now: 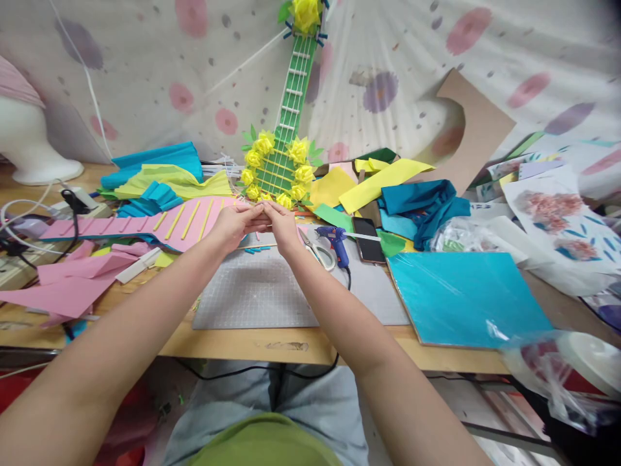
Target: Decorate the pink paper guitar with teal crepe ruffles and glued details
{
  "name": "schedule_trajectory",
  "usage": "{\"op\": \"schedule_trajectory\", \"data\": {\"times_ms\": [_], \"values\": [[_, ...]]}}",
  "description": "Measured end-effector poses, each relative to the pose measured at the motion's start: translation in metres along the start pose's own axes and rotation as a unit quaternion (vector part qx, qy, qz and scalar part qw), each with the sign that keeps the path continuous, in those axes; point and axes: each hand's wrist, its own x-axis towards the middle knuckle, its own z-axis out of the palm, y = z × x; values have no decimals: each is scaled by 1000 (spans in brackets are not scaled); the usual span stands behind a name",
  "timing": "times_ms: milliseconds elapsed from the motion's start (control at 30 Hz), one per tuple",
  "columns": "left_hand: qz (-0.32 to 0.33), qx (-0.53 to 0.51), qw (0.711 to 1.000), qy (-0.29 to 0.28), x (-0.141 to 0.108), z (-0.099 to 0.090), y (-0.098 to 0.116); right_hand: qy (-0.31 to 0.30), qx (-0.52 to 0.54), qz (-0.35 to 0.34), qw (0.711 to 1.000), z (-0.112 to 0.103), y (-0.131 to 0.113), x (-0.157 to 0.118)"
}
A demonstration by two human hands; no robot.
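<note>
My left hand (pixel 241 223) and my right hand (pixel 281 223) meet fingertip to fingertip above the back of the grey cutting mat (pixel 257 291). The fingers of both are pinched together, and anything between them is too small to make out. Behind them stands a green paper guitar (pixel 294 90) with yellow flowers, leaning on the curtain. A pink guitar-shaped piece (pixel 194 223) with yellow strips lies to the left of my left hand. Small blue sticks (pixel 256 249) rest on the mat under my hands. Scissors (pixel 323 254) and a blue glue gun (pixel 336 244) are right of my right hand.
A phone (pixel 369 241) lies beyond the glue gun. The turquoise board (pixel 470 298) covers the right of the table. Pink paper scraps (pixel 72 285), a power strip (pixel 19 265) and a white foam head (pixel 33 139) are at left. The glue gun's black cord hangs over the front edge.
</note>
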Motion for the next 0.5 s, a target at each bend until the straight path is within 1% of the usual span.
{"op": "schedule_trajectory", "data": {"times_ms": [67,133,167,200,233,300,367,467,500], "values": [[-3,67,998,-17,0,-8,6,-63,34,23,997,-2,-1,-6],[-9,149,989,-18,1,-21,15,-110,34,22,993,-5,3,-12],[-23,202,979,-13,2,-29,21,-125,27,20,992,-7,6,-15],[-37,261,965,5,3,-40,28,-132,16,23,991,-9,10,-17],[-54,324,944,25,4,-52,37,-127,0,32,991,-12,14,-19],[-84,419,903,38,5,-80,58,-90,-43,60,993,-19,24,-20],[-122,468,874,50,3,-111,81,-61,-90,88,990,-27,31,-21],[-148,505,846,86,-6,-154,108,-54,-138,110,983,-36,37,-21],[-161,529,830,77,-10,-166,114,-52,-149,113,981,-38,39,-21]]}}
